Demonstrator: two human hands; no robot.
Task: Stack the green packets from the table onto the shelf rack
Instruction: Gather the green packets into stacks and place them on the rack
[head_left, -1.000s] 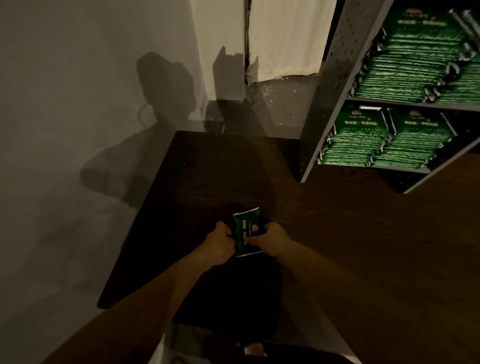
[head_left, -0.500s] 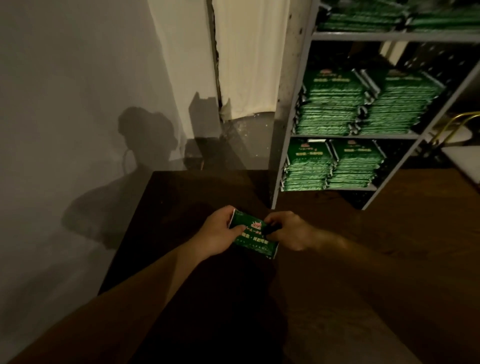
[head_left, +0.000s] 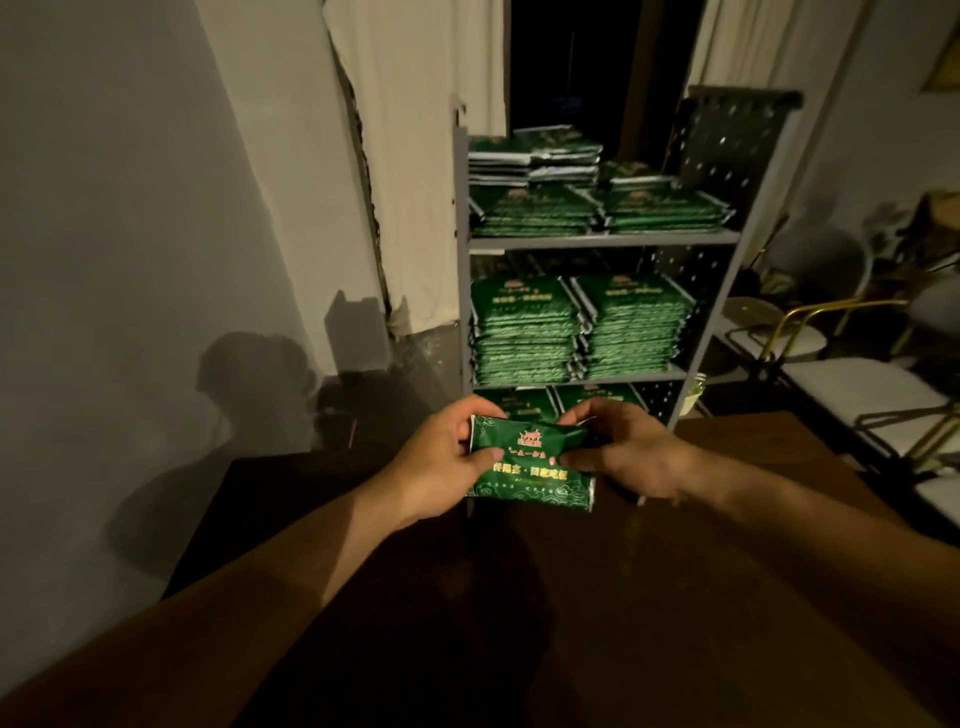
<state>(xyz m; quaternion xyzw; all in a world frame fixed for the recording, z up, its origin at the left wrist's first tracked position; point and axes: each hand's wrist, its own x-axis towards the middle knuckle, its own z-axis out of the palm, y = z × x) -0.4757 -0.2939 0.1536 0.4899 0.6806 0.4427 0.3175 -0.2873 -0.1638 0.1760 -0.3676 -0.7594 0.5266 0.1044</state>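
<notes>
Head view puts me at the carry step: one green packet (head_left: 530, 462) is up off the bench (head_left: 753, 447) and held between both hands, in front of the shelf rack (head_left: 602, 240), low against its bottom tier. I judge the pick-up as done and the placing as not yet begun.

My left hand (head_left: 441, 462) grips the packet's left edge, fingers (head_left: 470, 415) curled over the top and the thumb pressing on the printed face. My right hand (head_left: 628, 452) pinches the right side, thumb on the face near the middle, the other fingers wrapped behind where I cannot see them. The packet sits face up toward me, its upper right corner crumpled under the right grip and its lower edge hanging free below both hands.

Relative to the rack, the packet is in front of it and below the middle shelf. The stacks (head_left: 576, 327) on the middle shelf look nearly up to the shelf above, so I judge little room there. The top shelf carries lower, looser piles, with open space above them. The bottom tier is mostly hidden behind my hands, so I cannot tell how full it is.

The next move, as I judge it, calls for flattening the packet, lifting it toward a shelf with room, and laying it square on a stack. The thin foil may slide off an uneven pile.
</notes>
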